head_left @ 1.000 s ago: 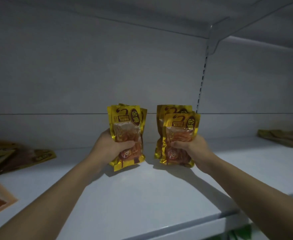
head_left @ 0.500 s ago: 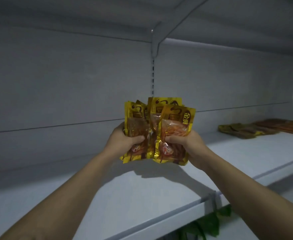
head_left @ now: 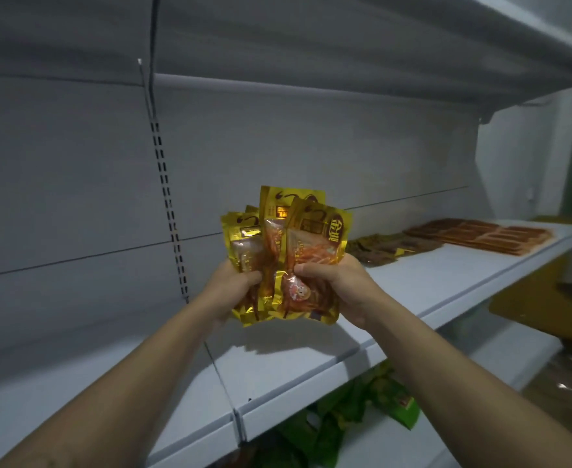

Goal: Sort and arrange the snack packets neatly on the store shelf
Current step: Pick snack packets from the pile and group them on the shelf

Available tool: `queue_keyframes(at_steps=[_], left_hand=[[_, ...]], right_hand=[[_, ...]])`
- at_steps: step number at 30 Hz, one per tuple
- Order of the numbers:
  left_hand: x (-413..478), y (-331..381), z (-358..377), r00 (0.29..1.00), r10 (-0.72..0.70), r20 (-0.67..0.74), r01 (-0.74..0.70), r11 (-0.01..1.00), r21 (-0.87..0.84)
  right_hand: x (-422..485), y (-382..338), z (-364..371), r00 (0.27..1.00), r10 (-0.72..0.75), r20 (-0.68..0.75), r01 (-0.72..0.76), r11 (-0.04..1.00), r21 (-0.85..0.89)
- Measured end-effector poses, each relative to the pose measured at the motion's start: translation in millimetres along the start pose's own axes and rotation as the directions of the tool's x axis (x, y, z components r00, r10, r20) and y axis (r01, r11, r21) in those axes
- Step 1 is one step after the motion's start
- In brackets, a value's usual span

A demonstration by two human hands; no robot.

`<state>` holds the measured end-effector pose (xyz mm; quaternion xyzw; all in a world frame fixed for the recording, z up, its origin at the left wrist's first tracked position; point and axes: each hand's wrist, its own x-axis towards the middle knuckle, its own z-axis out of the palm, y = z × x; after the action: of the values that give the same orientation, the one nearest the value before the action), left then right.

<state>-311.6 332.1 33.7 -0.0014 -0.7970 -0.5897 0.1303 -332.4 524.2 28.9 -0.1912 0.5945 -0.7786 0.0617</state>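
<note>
The gold snack packets (head_left: 299,255) are upright in the air above the white shelf (head_left: 423,282) and do not touch it. The left hand (head_left: 232,288) grips the packets on the left of the bunch. The right hand (head_left: 342,288) grips the front ones, with its thumb across the clear window. The bunch is fanned, the tops stand at different heights and the packets overlap crookedly.

I think the step in hand is to join both handfuls into one tidy stack. It would be good to loosen the grip a little and tap the lower edges on the shelf until they are level. The stack can then go to the left of the dark packets (head_left: 396,246) lying flat farther right. Hard squeezing may crease the foil.
</note>
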Motion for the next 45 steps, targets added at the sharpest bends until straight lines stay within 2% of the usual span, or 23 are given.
queue_keyframes(at_steps=[4, 8, 13, 16, 21, 26, 30, 34, 38, 42, 45], left_hand=[[4, 9, 54, 0.996, 0.012, 0.083, 0.005, 0.978, -0.208], [10, 10, 84, 0.979, -0.087, 0.185, 0.167, 0.863, -0.476], [21, 9, 105, 0.975, -0.050, 0.215, 0.144, 0.883, -0.447], [26, 11, 111, 0.967, -0.012, 0.255, 0.149, 0.839, -0.523], [40, 12, 118, 0.979, 0.036, 0.203, 0.086, 0.822, -0.563], [61, 18, 114, 0.948, 0.040, 0.315, 0.182, 0.744, -0.643], [85, 24, 113, 0.932, 0.052, 0.357, 0.203, 0.743, -0.638], [105, 30, 122, 0.944, 0.045, 0.326, 0.171, 0.780, -0.601], [119, 34, 139, 0.970, 0.066, 0.233, 0.089, 0.796, -0.599], [140, 39, 167, 0.992, 0.086, 0.097, -0.017, 0.826, -0.564], [158, 38, 198, 0.998, 0.058, 0.022, -0.038, 0.853, -0.521]], right_hand=[[6, -8, -37, 0.999, 0.020, -0.029, -0.020, 1.000, 0.002], [14, -15, -65, 0.999, 0.030, -0.015, -0.032, 0.984, -0.175], [28, -10, -90, 0.995, -0.029, -0.100, 0.005, 0.973, -0.231], [35, -9, -98, 0.982, -0.049, -0.184, 0.011, 0.979, -0.202], [42, -16, -98, 0.985, -0.061, -0.162, 0.016, 0.965, -0.262], [51, -28, -94, 0.985, -0.043, -0.169, -0.013, 0.948, -0.318], [61, -42, -101, 0.960, -0.065, -0.273, -0.030, 0.943, -0.331], [73, -48, -108, 0.933, -0.113, -0.341, -0.003, 0.947, -0.321], [76, -54, -122, 0.932, -0.165, -0.324, 0.061, 0.949, -0.308], [90, -70, -155, 0.924, -0.243, -0.296, 0.119, 0.917, -0.381], [105, -77, -201, 0.876, -0.351, -0.331, 0.152, 0.852, -0.501]])
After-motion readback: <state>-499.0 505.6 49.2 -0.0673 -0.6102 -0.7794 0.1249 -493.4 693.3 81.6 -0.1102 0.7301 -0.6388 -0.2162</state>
